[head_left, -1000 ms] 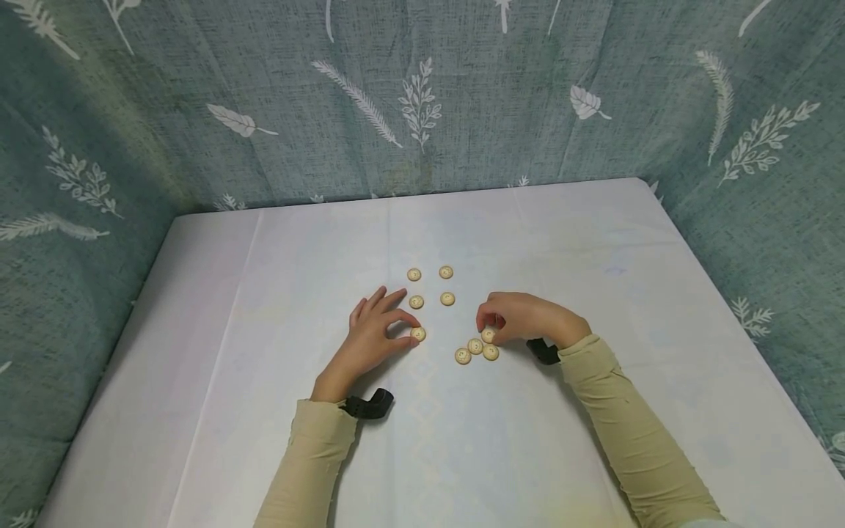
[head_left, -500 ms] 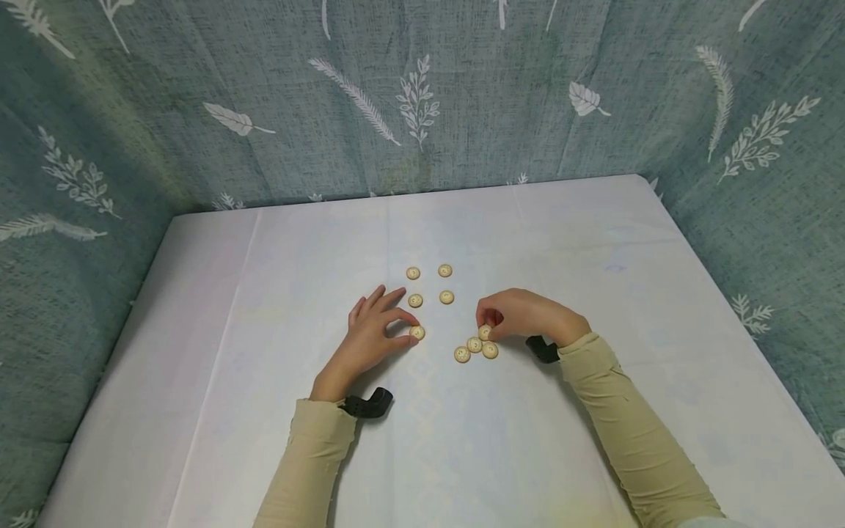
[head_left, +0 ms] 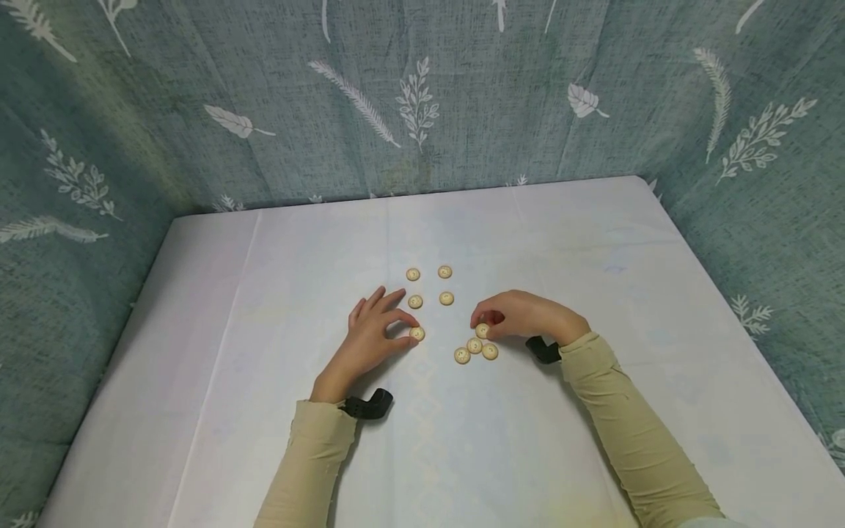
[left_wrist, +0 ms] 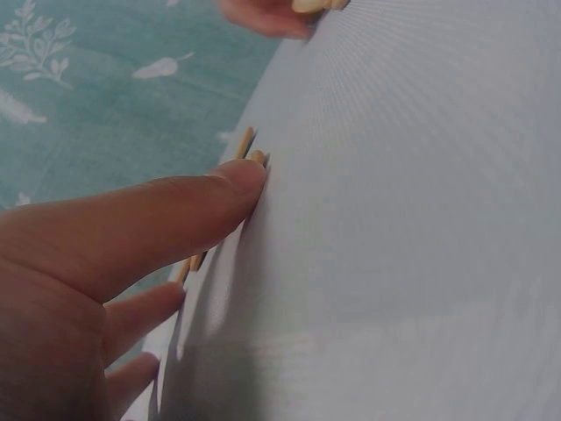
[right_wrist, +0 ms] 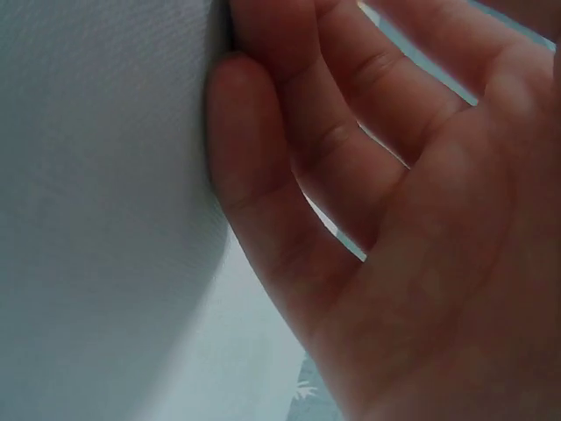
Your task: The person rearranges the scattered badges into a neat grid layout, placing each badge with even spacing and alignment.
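Note:
Round pale wooden buttons lie on the white-covered table. In the head view my left hand (head_left: 372,334) pinches one button (head_left: 417,334) between thumb and forefinger, its other fingers spread. That button lies on the cloth. My right hand (head_left: 524,315) holds another button (head_left: 483,331) with its thumb and curled fingers, just above a cluster of three loose buttons (head_left: 474,345). In the left wrist view the left thumb (left_wrist: 237,180) covers most of its button. The right wrist view shows the right hand's fingers (right_wrist: 254,132) against the cloth, and its button is hidden there.
Beyond the left hand's button, several buttons (head_left: 447,298) lie in two short columns. The white tablecloth (head_left: 277,293) spreads round both hands. A green leaf-patterned curtain (head_left: 488,110) hangs behind and at both sides. A black wrist camera (head_left: 370,404) sits at the left wrist.
My right hand has shifted slightly left with its button, away from the lower right button of the cluster. The left hand stays in place on its button.

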Available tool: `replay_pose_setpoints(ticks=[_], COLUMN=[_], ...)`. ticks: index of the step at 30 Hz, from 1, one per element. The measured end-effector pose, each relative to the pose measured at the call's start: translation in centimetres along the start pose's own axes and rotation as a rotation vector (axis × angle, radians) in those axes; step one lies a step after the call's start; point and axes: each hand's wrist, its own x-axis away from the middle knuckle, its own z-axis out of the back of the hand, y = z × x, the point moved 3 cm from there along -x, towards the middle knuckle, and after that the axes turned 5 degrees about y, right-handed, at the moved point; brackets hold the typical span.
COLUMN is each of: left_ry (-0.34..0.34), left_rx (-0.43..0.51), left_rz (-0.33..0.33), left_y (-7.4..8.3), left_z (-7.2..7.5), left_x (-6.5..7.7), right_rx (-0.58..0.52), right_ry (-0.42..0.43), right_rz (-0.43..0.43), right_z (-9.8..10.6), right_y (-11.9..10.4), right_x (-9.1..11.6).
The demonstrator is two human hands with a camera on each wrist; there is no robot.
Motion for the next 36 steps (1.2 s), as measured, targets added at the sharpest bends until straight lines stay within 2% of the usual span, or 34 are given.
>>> replay_pose_setpoints(ticks=[12, 21, 29, 36], left_ry=[-0.003, -0.001, -0.005, -0.002], left_rx=[0.004, -0.003, 0.002, 0.022], left_rz=[0.001, -0.004, 0.004, -0.001], left_y=[0.0, 0.1, 0.1, 0.2], left_z=[-0.1, 0.0, 0.2, 0.2], left_x=[0.0, -0.1, -0.2, 0.0], right_rx=[-0.049, -0.07, -0.091, -0.124], right_ry=[0.041, 0.07, 0.121, 0.126], right_rz=[-0.006, -0.047, -0.041, -0.045], right_z=[-0.1, 0.2, -0.1, -0.1], right_y=[0.6, 0.5, 0.3, 0.1], right_x=[-0.2, -0.4, -1.0, -1.2])
